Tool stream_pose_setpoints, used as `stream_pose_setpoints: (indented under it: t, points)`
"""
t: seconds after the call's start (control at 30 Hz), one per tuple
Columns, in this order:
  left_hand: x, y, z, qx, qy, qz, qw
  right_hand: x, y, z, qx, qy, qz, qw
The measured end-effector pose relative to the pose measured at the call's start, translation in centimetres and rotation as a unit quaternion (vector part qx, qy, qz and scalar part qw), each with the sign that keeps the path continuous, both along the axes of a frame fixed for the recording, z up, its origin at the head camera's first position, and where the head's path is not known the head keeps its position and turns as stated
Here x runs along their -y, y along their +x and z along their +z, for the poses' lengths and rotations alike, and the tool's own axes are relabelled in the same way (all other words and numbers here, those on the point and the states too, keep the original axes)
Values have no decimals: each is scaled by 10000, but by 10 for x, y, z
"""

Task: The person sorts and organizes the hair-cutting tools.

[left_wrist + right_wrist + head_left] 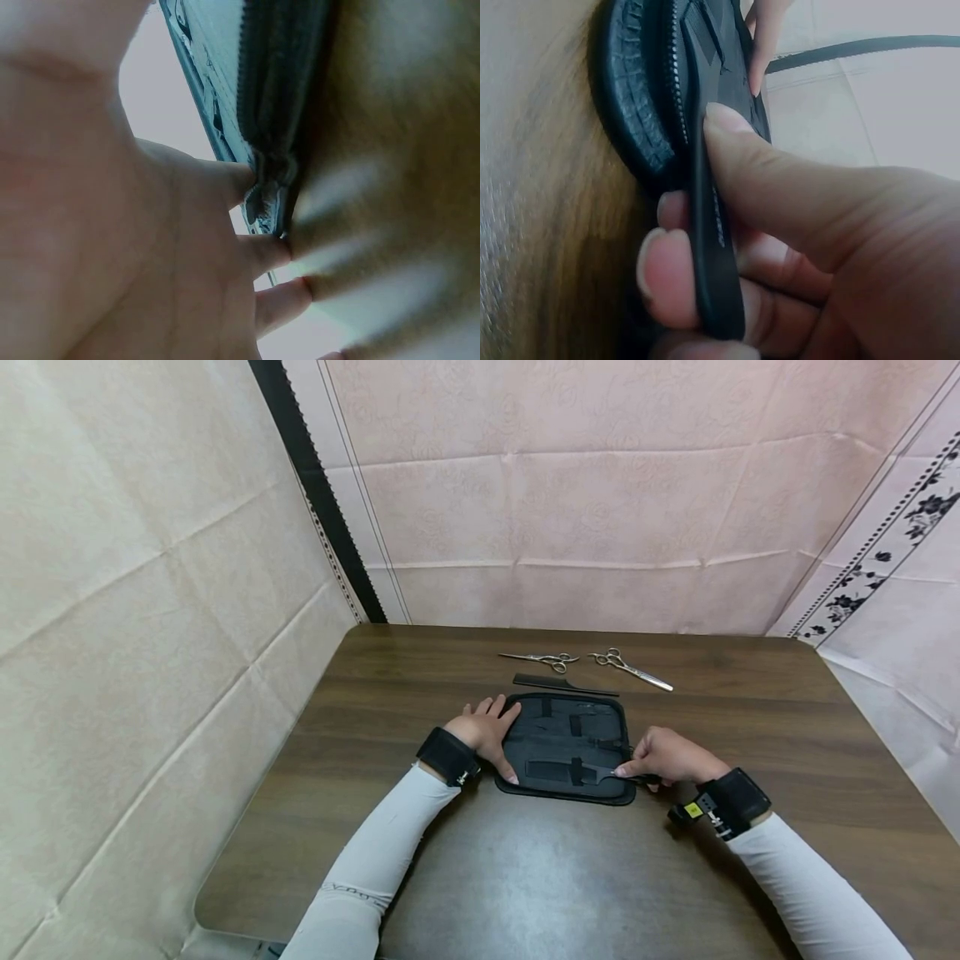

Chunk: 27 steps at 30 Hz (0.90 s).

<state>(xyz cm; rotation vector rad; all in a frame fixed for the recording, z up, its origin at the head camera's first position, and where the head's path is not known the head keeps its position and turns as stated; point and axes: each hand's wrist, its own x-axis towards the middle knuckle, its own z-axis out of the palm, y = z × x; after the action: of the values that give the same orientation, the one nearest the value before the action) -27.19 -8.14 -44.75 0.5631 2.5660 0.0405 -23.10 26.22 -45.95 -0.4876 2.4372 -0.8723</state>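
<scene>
A black zip case (558, 729) lies unfolded on the table, its inside facing up with small elastic straps. My left hand (483, 732) rests on its left edge, fingers spread and thumb at the near corner. In the left wrist view, fingers (271, 251) touch the case's zipped edge (274, 90). At the right side, my right hand (667, 757) pinches the handle of a black comb (718, 247) between thumb and fingers. White lettering shows on that handle. The comb's wide part (550, 771) lies in the case, under a strap.
Beyond the case lie a second black comb (551, 682), a pair of scissors (536, 657) and another pair of scissors (637, 673) pointing right. The wooden table (750, 710) meets cloth-covered walls (600, 510) at the back and left.
</scene>
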Motion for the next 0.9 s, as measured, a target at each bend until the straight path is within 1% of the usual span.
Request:
stream_pose_setpoints:
  t: [0.23,0.4,0.63,0.9]
  points:
    - [0,0,-1,8,-25,34,10000,1,0,-2,24,32,-46,10000]
    - [0,0,-1,22,-31,36,10000,3,1,-4,-81,13,-56,10000]
    - [-1,0,-2,37,-33,41,10000,5,2,-4,-68,60,-221,9997]
    - [-2,-2,-3,41,-18,85,10000,7,3,-2,-78,107,-304,9995]
